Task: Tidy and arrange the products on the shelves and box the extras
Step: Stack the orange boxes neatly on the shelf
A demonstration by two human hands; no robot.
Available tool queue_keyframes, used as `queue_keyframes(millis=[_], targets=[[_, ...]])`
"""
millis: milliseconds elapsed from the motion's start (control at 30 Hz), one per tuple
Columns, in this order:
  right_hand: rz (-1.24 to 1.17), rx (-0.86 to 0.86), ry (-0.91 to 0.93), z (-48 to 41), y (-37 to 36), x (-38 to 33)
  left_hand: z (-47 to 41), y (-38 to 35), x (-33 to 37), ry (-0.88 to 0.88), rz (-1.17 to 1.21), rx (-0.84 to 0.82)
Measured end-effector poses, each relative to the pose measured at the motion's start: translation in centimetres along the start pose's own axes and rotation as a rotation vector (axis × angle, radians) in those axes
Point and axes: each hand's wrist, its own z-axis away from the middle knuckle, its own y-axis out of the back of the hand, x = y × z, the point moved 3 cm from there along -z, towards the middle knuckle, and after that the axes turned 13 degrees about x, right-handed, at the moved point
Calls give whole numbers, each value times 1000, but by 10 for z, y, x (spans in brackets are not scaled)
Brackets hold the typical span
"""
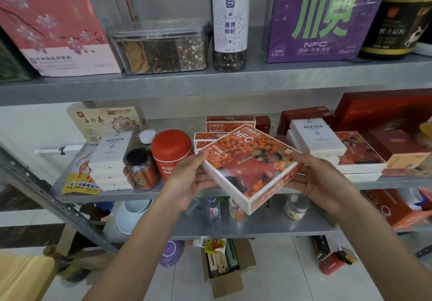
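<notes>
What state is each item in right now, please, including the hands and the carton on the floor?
Orange NFC box: closed, held tilted in front of the middle shelf.
Left hand: grips the box's left edge.
Right hand: grips its right edge.
Red canister: upright, lid on.
Black-lidded jar: upright, closed.
Floor carton: flaps open, partly filled.

Glossy film-wrapped orange box [251, 169] in my hands; matt grey metal shelf [163, 85]; clear plastic tub [161, 48]; cardboard carton [228, 282].
</notes>
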Motion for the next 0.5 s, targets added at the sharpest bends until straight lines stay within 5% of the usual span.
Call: queue_keyframes(millis=[133,267,367,500], targets=[[-101,133,80,2,-6,9,15,2,20,-620,-512,173],[-107,174,167,11,-21,15,61,-27,12,-1202,-1034,-123],[-153,171,172,22,-32,19,71,-45,-9,-1345,-1529,70],[-93,20,238,29,-36,19,64,-29,-1,-1496,-1252,187]])
